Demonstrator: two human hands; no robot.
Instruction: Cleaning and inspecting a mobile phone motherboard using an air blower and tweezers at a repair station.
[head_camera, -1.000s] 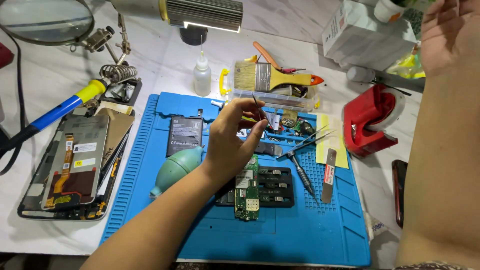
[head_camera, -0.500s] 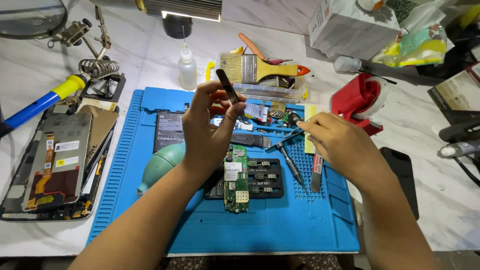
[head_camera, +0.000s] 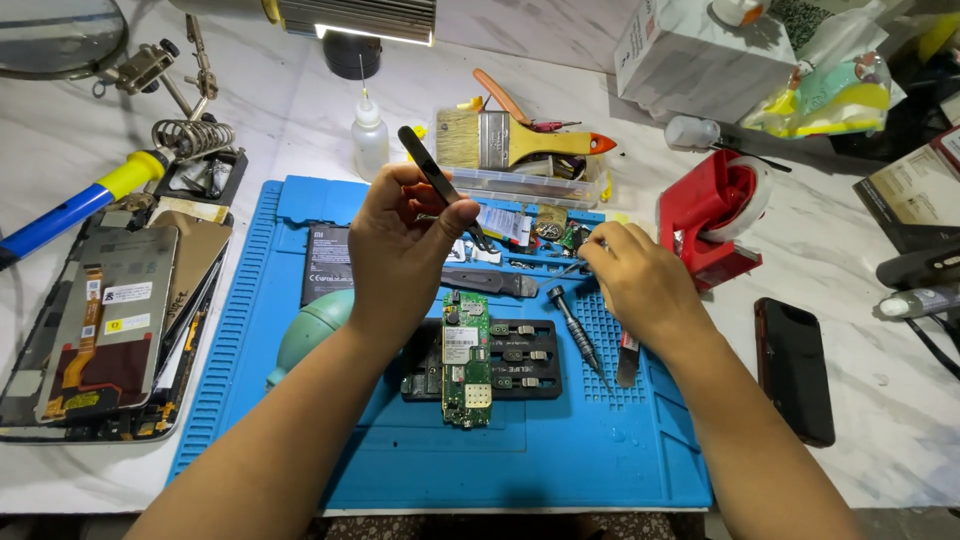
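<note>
Blue mat (head_camera: 600, 460): fingers (head_camera: 455, 215) pinch tweezers (head_camera: 430, 170).

Scene is brightly and evenly lit by the lamp (head_camera: 355, 18) at top centre; soft shadows fall beneath the forearms, mild glare shows on the white worktop (head_camera: 880, 440), focus is sharp, edges slightly curved

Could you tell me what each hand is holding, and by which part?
The left hand pinches black tweezers mid-shaft. The right hand's hold cannot be told.
</note>
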